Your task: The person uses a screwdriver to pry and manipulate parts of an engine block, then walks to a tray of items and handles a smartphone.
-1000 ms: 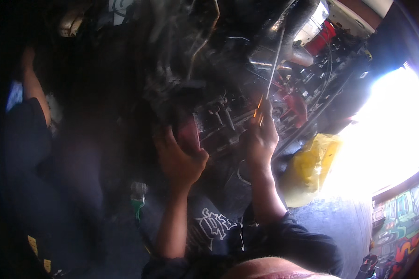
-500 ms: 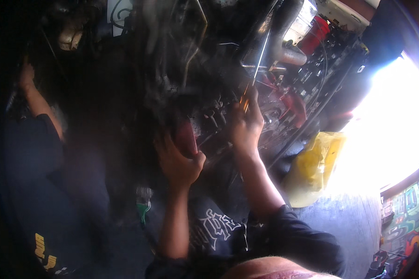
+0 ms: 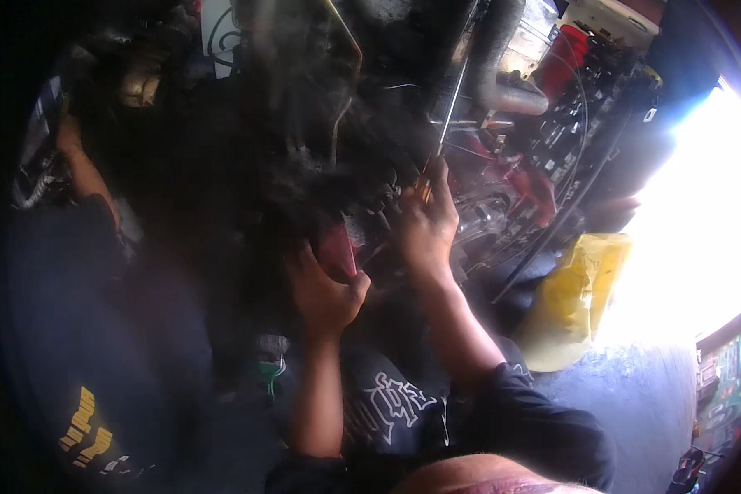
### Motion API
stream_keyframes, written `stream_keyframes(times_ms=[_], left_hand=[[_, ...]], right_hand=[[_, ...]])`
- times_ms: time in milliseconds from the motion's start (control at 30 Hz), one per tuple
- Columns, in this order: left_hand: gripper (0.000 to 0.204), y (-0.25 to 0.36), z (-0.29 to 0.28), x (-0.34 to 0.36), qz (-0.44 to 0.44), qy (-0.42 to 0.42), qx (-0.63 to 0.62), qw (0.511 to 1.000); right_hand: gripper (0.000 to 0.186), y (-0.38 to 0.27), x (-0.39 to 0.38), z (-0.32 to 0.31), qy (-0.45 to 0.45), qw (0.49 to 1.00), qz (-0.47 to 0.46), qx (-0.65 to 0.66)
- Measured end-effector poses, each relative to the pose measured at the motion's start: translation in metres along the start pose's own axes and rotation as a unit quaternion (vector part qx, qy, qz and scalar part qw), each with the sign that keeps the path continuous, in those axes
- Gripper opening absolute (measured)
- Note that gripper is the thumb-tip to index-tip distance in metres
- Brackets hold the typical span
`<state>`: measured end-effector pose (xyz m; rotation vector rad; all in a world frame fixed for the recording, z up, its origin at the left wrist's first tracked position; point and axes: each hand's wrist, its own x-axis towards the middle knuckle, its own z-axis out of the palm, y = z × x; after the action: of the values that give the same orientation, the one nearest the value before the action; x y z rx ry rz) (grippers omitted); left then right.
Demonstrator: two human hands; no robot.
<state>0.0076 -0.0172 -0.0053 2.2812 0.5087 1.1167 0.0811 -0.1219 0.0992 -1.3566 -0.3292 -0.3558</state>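
Note:
My left hand [image 3: 331, 300] is curled round a dark red, flat-sided piece [image 3: 337, 251], thumb on its right edge and fingers on its left. Its far end runs into shadow, so I cannot tell what kind of part it is. To the right and a little farther off, my right hand [image 3: 428, 235] is closed on a long screwdriver [image 3: 450, 111]. An orange grip shows between the fingers, and a thin bright shaft slants up and away. Both hands are over a dark, greasy mass of machine parts [image 3: 375, 218]; the screwdriver's tip cannot be made out.
At the left another person in dark clothes [image 3: 132, 329] reaches forward with a bare arm [image 3: 90, 169]. A bent metal pipe [image 3: 356, 62] and a thick grey hose [image 3: 502, 70] rise ahead. A yellow container [image 3: 580, 288] stands at the right, before a glaring opening. Haze blurs the middle.
The view has shifted slightly, moving the surroundings within the picture. My right hand sits slightly nearer and farther left, still gripping the screwdriver. My left hand keeps hold of the red piece.

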Motion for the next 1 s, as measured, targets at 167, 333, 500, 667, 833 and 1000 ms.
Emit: stream_keyframes(times_ms=[167,333,500,667,833,1000], left_hand=[[0.091,-0.012,0.002,0.007,-0.029,-0.018,-0.049,0.998],[0.093,-0.024,0.011,0.009,-0.024,-0.03,-0.028,0.999],[0.089,-0.03,0.033,0.006,0.01,-0.004,-0.03,1.0],[0.088,-0.032,0.008,0.01,-0.027,-0.012,-0.05,0.998],[0.091,-0.015,-0.01,0.012,-0.025,-0.014,-0.032,0.999],[0.09,-0.024,0.002,0.007,0.011,-0.005,-0.03,0.999]], right_hand=[[0.066,-0.006,0.0,0.004,-0.066,0.986,0.077,0.132],[0.065,-0.01,0.002,0.008,-0.072,0.962,0.099,0.243],[0.055,0.027,0.043,-0.036,0.002,0.963,-0.167,-0.209],[0.047,-0.07,0.085,-0.038,-0.06,0.952,-0.16,-0.253],[0.055,-0.026,0.048,-0.09,-0.066,0.949,-0.163,-0.262],[0.054,0.023,0.01,-0.114,-0.105,0.964,-0.043,-0.24]])
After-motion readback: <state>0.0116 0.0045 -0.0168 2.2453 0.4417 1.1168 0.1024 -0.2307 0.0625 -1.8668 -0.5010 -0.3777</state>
